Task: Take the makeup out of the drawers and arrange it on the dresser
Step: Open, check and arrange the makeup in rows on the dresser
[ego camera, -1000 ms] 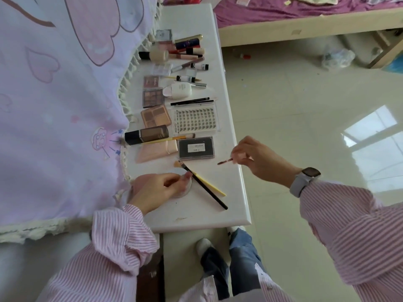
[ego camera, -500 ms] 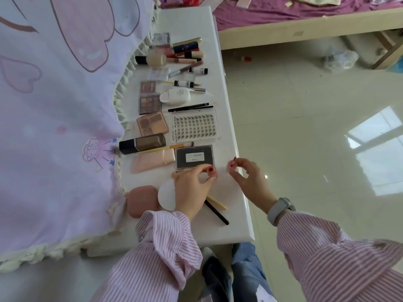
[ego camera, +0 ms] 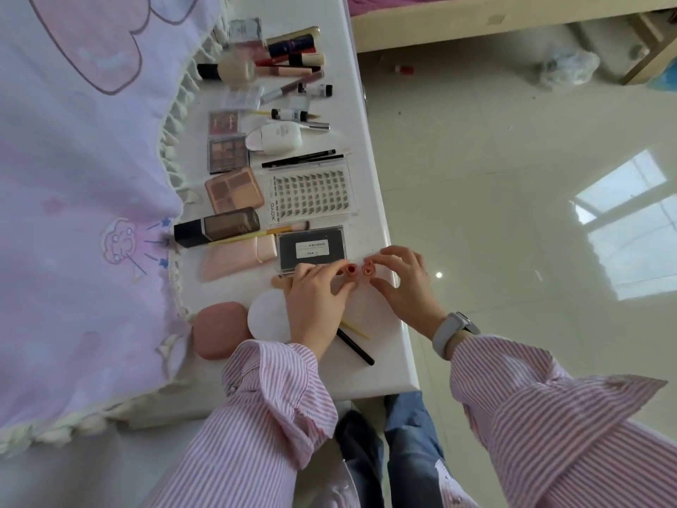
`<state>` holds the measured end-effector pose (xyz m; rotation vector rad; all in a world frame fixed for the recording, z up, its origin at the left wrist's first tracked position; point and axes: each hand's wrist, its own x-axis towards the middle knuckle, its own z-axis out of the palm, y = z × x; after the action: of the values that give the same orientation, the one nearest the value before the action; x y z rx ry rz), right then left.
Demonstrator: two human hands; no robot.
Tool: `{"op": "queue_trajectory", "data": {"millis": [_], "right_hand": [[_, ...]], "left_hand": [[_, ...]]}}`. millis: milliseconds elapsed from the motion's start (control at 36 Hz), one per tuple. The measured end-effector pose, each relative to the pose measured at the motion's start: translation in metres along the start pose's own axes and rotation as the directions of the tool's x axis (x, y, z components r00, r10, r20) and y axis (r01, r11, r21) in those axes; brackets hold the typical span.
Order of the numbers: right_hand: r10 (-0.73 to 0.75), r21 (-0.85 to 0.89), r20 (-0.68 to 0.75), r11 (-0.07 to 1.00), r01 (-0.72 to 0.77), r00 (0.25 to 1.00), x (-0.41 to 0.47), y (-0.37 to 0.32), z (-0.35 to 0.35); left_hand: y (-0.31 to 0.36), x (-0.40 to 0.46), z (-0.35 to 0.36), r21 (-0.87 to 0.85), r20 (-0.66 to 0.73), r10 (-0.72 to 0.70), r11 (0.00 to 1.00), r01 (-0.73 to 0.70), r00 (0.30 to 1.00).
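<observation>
My left hand (ego camera: 315,306) pinches a small tube with a round red end (ego camera: 351,269) over the white dresser top (ego camera: 381,368). Right beside it, my right hand (ego camera: 406,287) pinches a small pink-red piece (ego camera: 368,268); the two pieces nearly touch. Just behind them lies a black box with a white label (ego camera: 311,249). Farther back lie a lash tray (ego camera: 311,194), brown palettes (ego camera: 234,190), a dark bottle (ego camera: 216,227), a pink tube (ego camera: 238,258) and several lipsticks and brushes. My left wrist partly hides a white round puff (ego camera: 265,317) and a black brush (ego camera: 355,346).
A pink oval compact (ego camera: 219,333) sits at the dresser's near left. A pink fringed cloth (ego camera: 80,214) covers everything left of the dresser. Glossy floor tiles (ego camera: 513,214) lie to the right, and a bed frame (ego camera: 476,23) stands at the back.
My left hand left the white puff and came up to the small tube. My right hand brought its small piece in from the right until both hands met.
</observation>
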<state>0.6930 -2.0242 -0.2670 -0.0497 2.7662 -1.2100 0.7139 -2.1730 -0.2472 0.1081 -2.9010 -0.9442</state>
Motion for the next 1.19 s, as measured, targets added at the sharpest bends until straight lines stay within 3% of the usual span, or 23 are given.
{"op": "queue_trajectory", "data": {"millis": [167,306,444,500,583,639,778,889,1028,1111,1194], "right_hand": [[-0.025,0.019,0.021,1.000,0.025,0.999,-0.003,-0.002,-0.001],[0.000,0.049,0.095,0.999,-0.005,0.996,-0.009,0.000,-0.005],[0.110,0.178,-0.030,0.979,-0.103,0.993,-0.031,-0.006,-0.007],[0.118,0.187,-0.149,0.978,-0.089,0.982,-0.043,-0.012,-0.005],[0.027,0.148,-0.231,0.989,0.007,0.973,-0.058,-0.021,0.001],[-0.082,0.099,-0.194,0.990,0.103,0.978,-0.064,-0.030,0.008],[-0.240,0.056,0.016,0.970,0.239,0.971,-0.063,-0.053,0.026],[-0.222,0.136,0.186,0.971,0.198,0.957,-0.057,-0.073,0.036],[-0.194,0.148,0.355,0.978,0.149,0.915,-0.048,-0.088,0.042],[-0.075,0.264,0.406,0.964,-0.039,0.911,-0.044,-0.096,0.038],[0.045,0.467,0.534,0.817,-0.339,0.844,-0.041,-0.106,0.030]], "left_hand": [[-0.007,-0.003,0.002,0.021,0.034,0.001,1.000,-0.001,0.999],[-0.014,-0.017,-0.009,0.033,-0.034,0.021,0.999,-0.020,0.999],[-0.030,-0.036,-0.034,0.058,-0.169,0.045,0.998,-0.036,0.985],[-0.045,-0.043,-0.041,0.091,-0.112,0.022,0.996,-0.012,0.993],[-0.067,-0.049,-0.048,0.218,0.109,-0.108,0.973,0.083,0.988],[-0.073,-0.050,-0.053,0.273,0.205,-0.176,0.955,0.117,0.963],[-0.070,-0.046,-0.060,0.307,0.231,-0.212,0.942,0.136,0.949],[-0.069,-0.049,-0.065,0.160,0.187,-0.203,0.972,0.174,0.961],[-0.065,-0.058,-0.074,-0.149,0.195,-0.131,0.976,0.162,0.972],[-0.063,-0.061,-0.083,-0.366,0.155,-0.139,0.912,0.187,0.978],[-0.056,-0.058,-0.093,-0.563,0.161,-0.233,0.776,0.283,0.959]]}}
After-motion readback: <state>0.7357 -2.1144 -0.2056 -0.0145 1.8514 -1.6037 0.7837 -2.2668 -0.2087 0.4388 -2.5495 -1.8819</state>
